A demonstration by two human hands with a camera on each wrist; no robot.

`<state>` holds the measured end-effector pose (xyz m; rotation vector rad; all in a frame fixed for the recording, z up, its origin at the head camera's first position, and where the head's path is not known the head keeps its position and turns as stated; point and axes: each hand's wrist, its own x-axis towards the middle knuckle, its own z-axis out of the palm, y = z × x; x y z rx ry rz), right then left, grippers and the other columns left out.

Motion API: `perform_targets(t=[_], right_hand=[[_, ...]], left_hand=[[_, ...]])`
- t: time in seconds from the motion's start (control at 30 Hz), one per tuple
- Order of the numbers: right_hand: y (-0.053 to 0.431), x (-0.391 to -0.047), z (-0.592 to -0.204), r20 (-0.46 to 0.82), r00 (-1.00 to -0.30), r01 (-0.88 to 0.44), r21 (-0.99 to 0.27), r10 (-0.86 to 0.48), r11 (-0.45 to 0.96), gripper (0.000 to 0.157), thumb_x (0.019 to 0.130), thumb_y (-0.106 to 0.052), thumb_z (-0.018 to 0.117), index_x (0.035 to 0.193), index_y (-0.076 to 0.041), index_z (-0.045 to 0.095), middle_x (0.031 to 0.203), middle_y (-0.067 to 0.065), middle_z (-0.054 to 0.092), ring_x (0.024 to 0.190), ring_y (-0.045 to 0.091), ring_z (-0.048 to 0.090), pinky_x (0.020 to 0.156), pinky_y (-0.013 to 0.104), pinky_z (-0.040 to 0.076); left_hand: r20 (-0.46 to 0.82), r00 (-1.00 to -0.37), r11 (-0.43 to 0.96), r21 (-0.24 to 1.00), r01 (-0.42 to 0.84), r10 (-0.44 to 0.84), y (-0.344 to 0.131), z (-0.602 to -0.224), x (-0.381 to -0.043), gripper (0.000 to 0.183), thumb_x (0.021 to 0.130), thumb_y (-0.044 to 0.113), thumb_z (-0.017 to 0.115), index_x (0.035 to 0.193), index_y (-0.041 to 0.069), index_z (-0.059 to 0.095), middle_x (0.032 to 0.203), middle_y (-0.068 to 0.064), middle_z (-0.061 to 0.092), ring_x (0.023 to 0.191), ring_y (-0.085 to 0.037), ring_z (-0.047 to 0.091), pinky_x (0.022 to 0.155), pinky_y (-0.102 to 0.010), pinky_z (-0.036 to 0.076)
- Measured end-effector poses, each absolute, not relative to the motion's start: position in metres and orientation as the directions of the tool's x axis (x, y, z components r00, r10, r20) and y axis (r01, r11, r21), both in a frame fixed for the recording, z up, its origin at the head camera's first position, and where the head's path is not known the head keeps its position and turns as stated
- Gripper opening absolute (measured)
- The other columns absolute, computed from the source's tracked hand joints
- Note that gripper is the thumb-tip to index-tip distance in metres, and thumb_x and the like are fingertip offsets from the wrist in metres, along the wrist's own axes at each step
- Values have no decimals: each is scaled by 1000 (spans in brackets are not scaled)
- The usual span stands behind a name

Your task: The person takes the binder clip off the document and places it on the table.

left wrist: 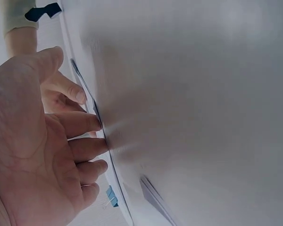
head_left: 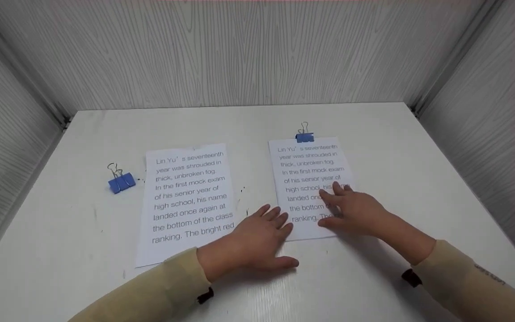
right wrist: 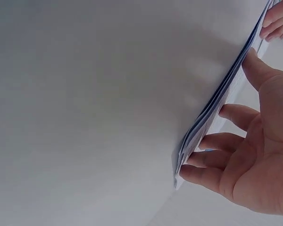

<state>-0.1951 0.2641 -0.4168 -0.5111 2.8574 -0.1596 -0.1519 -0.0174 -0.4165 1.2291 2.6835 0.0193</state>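
Note:
Two stacks of printed paper lie on a white table. The right paper stack (head_left: 311, 179) has a blue binder clip (head_left: 305, 137) on its top edge, wire handles pointing away. My right hand (head_left: 353, 210) rests on its lower right part, fingers spread and covering some print. At its lower left edge, my left hand (head_left: 259, 237) touches with its fingertips, thumb out over the table. The left paper stack (head_left: 188, 201) has no clip on it and is partly covered by my left forearm. In the right wrist view, several sheet edges of the paper stack (right wrist: 217, 96) show beneath the fingers.
A second blue binder clip (head_left: 122, 182) lies on the table (head_left: 61, 214) just left of the left paper stack. Grey wood-grain panels (head_left: 239, 53) stand behind and at both sides of the table. Small dark specks dot the surface between the stacks.

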Motion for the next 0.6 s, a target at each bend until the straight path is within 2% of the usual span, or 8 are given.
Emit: perform_targets(t=[0.6], right_hand=[[215,-171,-419,-183,-880,-430,-80,-438,899,84,94,-58,74,162,-17,48,162,25,44,145,51,46,105,61,52]], left_hand=[[-139,-648,663,160,732,749,-73,-414,-118,87,101,74,45,157,7,53,164,-15,44,156,-34,35,129,-51,20]])
